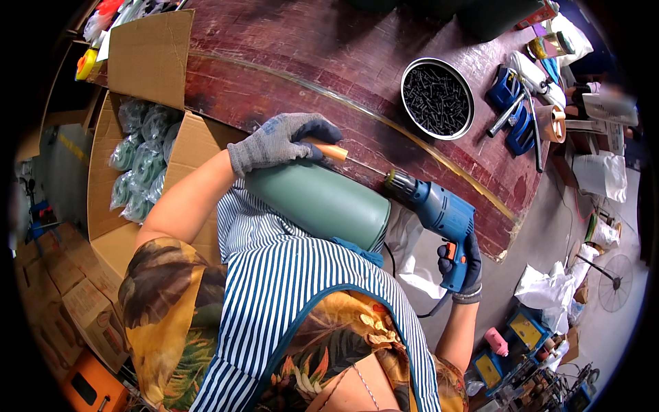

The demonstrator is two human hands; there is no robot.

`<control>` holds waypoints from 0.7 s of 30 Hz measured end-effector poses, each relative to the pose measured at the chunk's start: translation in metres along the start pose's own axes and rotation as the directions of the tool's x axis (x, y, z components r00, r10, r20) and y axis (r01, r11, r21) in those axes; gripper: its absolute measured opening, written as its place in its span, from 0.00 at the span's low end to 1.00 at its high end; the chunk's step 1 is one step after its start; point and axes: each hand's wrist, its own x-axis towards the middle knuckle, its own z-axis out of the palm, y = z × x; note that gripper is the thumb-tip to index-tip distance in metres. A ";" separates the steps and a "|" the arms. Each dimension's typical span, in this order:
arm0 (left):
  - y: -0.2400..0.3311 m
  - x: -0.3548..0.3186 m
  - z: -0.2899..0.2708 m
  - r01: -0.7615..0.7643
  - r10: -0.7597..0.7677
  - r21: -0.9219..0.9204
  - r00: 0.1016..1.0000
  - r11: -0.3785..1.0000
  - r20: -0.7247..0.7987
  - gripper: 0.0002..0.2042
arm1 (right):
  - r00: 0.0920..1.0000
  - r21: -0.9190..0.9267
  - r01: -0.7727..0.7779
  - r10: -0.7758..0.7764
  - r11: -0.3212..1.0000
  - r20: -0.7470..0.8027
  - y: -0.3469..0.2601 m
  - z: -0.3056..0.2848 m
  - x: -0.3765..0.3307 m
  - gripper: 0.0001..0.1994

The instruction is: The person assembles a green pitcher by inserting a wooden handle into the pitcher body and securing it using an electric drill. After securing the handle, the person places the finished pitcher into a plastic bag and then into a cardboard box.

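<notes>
My left hand [285,141], in a grey glove with dark fingers, is closed around a short orange-tan handle-like piece [332,151]. It rests against the upper side of a smooth green cylinder [319,202] lying across my lap. My right hand [465,264], gloved too, grips the handle of a blue power drill [439,209] with an orange trigger. The drill's chuck faces the orange-tan piece. A thin metal rod [367,167] spans the gap between them; which of the two it belongs to I cannot tell.
On the worn red table [295,62] stands a round tin of black screws [437,98]. Blue-handled tools [515,110] lie to its right. At left, an open cardboard box [106,161] holds plastic-wrapped green items [143,161]. A dark cord [434,307] hangs from the drill.
</notes>
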 end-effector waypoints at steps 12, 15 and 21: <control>0.000 0.001 -0.004 -0.023 0.024 0.048 1.000 0.999 -0.010 0.23 | 0.999 -0.131 0.000 -0.007 0.991 -0.050 -0.001 0.033 0.010 0.30; -0.002 0.002 -0.006 -0.012 0.013 0.069 1.000 0.998 -0.008 0.22 | 1.000 -0.108 -0.005 0.005 0.994 -0.001 0.001 0.028 0.014 0.30; -0.006 0.003 -0.008 -0.068 0.068 0.146 0.998 0.987 0.001 0.22 | 1.000 -0.113 0.028 -0.027 0.993 0.012 0.010 0.027 0.018 0.30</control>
